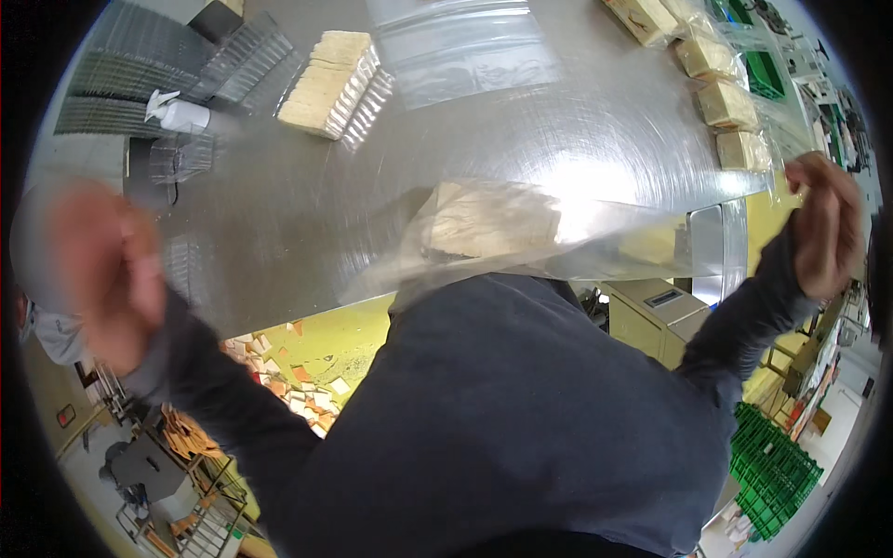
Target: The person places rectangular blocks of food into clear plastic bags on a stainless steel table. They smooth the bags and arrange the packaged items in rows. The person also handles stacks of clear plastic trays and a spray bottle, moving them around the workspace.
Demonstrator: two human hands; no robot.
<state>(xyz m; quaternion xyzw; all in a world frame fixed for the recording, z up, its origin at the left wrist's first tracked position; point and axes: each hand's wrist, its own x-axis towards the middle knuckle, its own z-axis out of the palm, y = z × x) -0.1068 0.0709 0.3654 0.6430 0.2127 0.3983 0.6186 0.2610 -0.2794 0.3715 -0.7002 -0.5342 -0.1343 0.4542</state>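
Sliced pale bread (pixel 488 220) lies in a clear plastic bag (pixel 614 230) at the near edge of the steel table (pixel 279 230), against my dark top. The bag is blurred and stretches to the right. My left hand (pixel 115 272) is raised at the far left, strongly blurred; its grip is unclear. At the far right is my right hand (pixel 827 223), fingers loosely bent, nothing visible in it, close to the bagged loaves. Another block of sliced bread (pixel 324 84) rests in a ridged clear tray (pixel 366 104). Flat clear bags (pixel 474 56) lie beyond.
Stacked clear trays (pixel 139 56) and a white spray bottle (pixel 183 115) stand at back left. Several bagged loaves (pixel 725 104) line the right edge near a green crate (pixel 764 73). Bread pieces (pixel 307 397) show below the table. A person (pixel 59 338) is at far left.
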